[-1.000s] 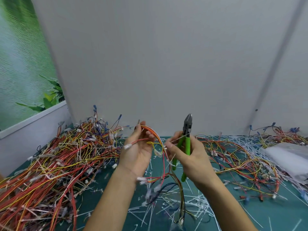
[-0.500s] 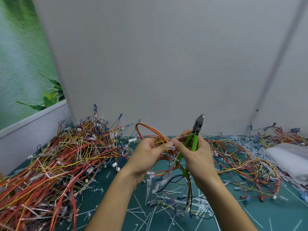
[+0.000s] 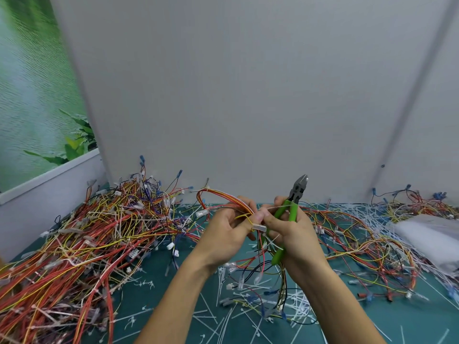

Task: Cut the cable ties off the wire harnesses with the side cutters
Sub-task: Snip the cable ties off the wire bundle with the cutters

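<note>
**Over the bench's middle: harness in both hands, cutters not yet on a tie**

Over the middle of the bench (image 3: 402, 321), in the head view, the left hand (image 3: 227, 230) has its fingers curled round a wire harness (image 3: 223, 194). The harness's red and orange wires loop up and to the left, and its tails hang down between the wrists. The right hand (image 3: 294, 234) grips the green handles of the side cutters (image 3: 295, 194) against the palm, while its thumb and forefinger pinch at the harness where the two hands meet. The cutter head points up and away from the wires, with its jaws near closed and nothing between them. A pale strip (image 3: 273, 207) runs across the fingertips. It may be a tie's tail, but I cannot tell.

This looks like the search step, with the fingers feeling along the bundle for the next tie. The next move would call for swinging the cutter nose down, opening it, and slipping one jaw under the tie alone. The wires lie tight beside any tie, so nicking one is the risk.

A heap of harnesses (image 3: 82, 234) fills the bench's left side up to the back edge, and more harnesses (image 3: 360, 242) spread along the right. Loose ties (image 3: 248, 316) litter the near middle, under the hanging tails. A white sheet (image 3: 427, 234) lies at the right edge. The held bundle's dangling connectors could snag on that litter.
</note>
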The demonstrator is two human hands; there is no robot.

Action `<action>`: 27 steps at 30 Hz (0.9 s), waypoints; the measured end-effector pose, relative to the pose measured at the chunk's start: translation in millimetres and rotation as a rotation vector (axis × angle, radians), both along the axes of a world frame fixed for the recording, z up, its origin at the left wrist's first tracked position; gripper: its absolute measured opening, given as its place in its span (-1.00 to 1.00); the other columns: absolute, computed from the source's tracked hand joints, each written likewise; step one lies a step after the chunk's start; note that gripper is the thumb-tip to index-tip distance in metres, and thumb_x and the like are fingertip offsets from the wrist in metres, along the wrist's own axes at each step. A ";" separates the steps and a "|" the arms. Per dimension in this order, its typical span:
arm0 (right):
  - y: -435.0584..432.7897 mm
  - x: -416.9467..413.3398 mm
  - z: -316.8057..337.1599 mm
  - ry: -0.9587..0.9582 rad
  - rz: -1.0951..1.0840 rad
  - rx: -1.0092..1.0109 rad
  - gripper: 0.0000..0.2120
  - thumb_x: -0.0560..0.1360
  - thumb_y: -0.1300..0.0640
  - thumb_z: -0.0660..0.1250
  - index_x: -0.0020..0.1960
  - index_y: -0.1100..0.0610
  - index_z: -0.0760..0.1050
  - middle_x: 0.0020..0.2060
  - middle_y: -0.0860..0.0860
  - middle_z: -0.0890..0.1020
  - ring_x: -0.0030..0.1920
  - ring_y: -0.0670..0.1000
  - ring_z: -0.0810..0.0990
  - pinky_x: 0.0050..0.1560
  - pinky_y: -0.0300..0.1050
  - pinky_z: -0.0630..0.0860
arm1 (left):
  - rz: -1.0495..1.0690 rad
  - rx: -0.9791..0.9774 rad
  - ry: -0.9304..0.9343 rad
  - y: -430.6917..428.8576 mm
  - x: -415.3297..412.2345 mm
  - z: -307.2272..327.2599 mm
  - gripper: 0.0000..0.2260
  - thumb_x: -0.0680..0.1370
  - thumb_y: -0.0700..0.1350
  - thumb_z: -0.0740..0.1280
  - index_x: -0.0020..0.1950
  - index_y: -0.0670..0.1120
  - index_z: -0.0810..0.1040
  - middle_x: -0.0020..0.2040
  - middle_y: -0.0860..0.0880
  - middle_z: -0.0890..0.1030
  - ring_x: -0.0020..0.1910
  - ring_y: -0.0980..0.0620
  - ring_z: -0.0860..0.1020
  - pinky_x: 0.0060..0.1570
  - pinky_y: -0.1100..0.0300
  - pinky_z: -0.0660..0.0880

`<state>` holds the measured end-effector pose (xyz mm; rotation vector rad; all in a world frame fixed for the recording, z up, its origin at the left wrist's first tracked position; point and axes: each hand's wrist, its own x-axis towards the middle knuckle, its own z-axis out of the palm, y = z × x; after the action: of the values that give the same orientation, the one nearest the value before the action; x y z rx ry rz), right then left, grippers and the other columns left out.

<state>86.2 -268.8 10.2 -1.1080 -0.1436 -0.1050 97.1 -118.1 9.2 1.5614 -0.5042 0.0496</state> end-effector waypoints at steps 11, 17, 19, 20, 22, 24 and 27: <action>-6.3 5.0 2.9 0.042 0.137 0.171 -0.68 0.35 0.36 0.43 -0.06 0.08 0.38 -0.14 0.22 0.67 -0.22 0.19 0.70 -0.27 0.12 0.68 | -0.024 -0.016 -0.069 -2.4 -3.3 1.2 -0.93 0.62 -0.11 0.37 -0.03 -0.10 0.57 -0.19 0.05 0.62 -0.19 0.04 0.57 -0.08 0.11 0.56; -15.7 9.1 5.3 0.046 0.046 0.134 -0.65 0.32 0.32 0.50 0.03 0.11 0.49 -0.18 0.10 0.69 -0.20 0.14 0.72 -0.05 0.18 0.66 | -0.001 -0.104 0.068 -6.7 -4.7 1.2 -0.87 0.58 -0.09 0.41 0.04 -0.13 0.65 -0.09 -0.06 0.70 -0.10 -0.03 0.64 -0.02 0.07 0.62; -18.4 9.3 7.2 0.005 -0.023 0.062 -0.65 0.31 0.27 0.52 0.05 0.14 0.53 -0.20 0.07 0.68 -0.22 0.09 0.70 -0.10 0.01 0.69 | 0.004 -0.133 0.086 -8.1 -3.9 2.6 -0.88 0.59 -0.13 0.40 0.02 -0.16 0.67 -0.06 -0.14 0.71 -0.06 -0.10 0.64 -0.01 0.00 0.60; -19.1 9.1 7.6 -0.020 -0.048 0.036 -0.67 0.32 0.27 0.52 0.06 0.15 0.54 -0.22 0.06 0.68 -0.22 0.08 0.70 -0.14 -0.07 0.69 | 0.016 -0.141 0.096 -8.6 -3.4 3.0 -0.90 0.60 -0.16 0.40 0.00 -0.17 0.68 -0.06 -0.16 0.71 -0.05 -0.11 0.64 -0.02 0.00 0.61; -19.2 8.1 6.5 -0.063 -0.074 -0.009 -0.74 0.40 0.30 0.50 0.05 0.14 0.56 -0.24 0.03 0.68 -0.23 0.07 0.68 -0.20 -0.16 0.65 | 0.064 -0.157 0.125 -10.7 -3.2 4.3 -0.88 0.59 -0.22 0.40 -0.09 -0.11 0.71 -0.11 -0.15 0.71 -0.09 -0.08 0.66 -0.10 0.08 0.63; -17.9 6.3 4.7 -0.105 -0.098 -0.064 -0.76 0.42 0.27 0.51 0.04 0.11 0.56 -0.25 0.02 0.66 -0.20 0.10 0.67 -0.19 -0.14 0.62 | 0.124 -0.161 0.145 -13.2 -3.2 4.5 -0.79 0.57 -0.26 0.40 -0.21 -0.04 0.72 -0.20 -0.08 0.71 -0.17 -0.02 0.67 -0.21 0.15 0.61; -15.5 2.6 4.3 -0.179 -0.129 -0.167 -0.67 0.37 0.18 0.60 0.06 0.10 0.56 -0.23 0.02 0.65 -0.12 0.14 0.67 -0.03 -0.02 0.62 | 0.182 -0.164 0.161 -15.7 -3.2 4.2 -0.76 0.57 -0.24 0.41 -0.27 -0.02 0.71 -0.25 -0.06 0.69 -0.22 0.02 0.67 -0.30 0.16 0.59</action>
<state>88.7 -284.3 14.5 -1.2738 -0.2441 -0.3127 93.9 -133.7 13.4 1.4323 -0.2247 0.1011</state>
